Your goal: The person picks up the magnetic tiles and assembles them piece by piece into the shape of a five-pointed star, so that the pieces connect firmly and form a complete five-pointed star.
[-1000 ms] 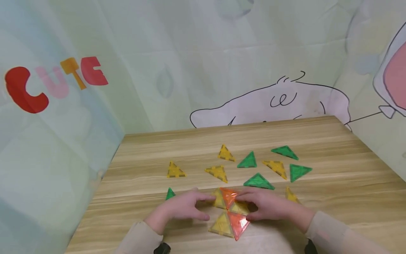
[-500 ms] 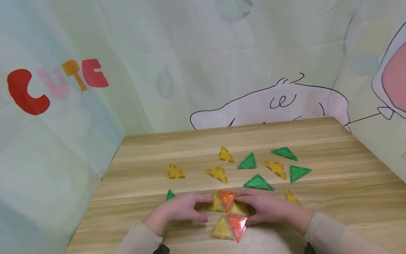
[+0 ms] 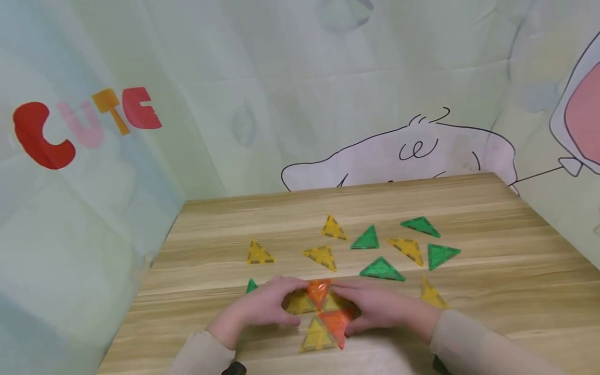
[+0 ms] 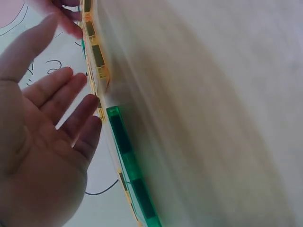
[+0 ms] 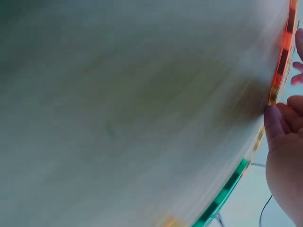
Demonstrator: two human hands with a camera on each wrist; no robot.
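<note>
In the head view, translucent triangular magnetic tiles lie grouped between my hands. The group has an upper orange tile [image 3: 320, 291], a left yellow tile [image 3: 301, 303], a right yellow tile [image 3: 332, 302], a lower orange tile [image 3: 336, 326] and a lower yellow tile [image 3: 317, 336]. My left hand [image 3: 264, 303] rests along the group's left side; in the left wrist view its fingers [image 4: 78, 111] are loosely extended. At the right edge my right hand [image 3: 382, 307] touches the group, its thumb against the lower orange tile. Its fingers partly cover the right yellow tile.
Loose yellow tiles [image 3: 322, 258] and green tiles [image 3: 382, 269] lie flat beyond the hands on the wooden table [image 3: 211, 219]. A green tile [image 3: 251, 286] is partly hidden behind my left hand. Another yellow tile [image 3: 432, 295] lies beside my right wrist. A printed cloth [image 3: 225, 104] hangs behind.
The grouped tiles have slid left on the table, and my right hand has moved left with them. My left hand has shifted slightly left. The loose tiles beyond stay put.
</note>
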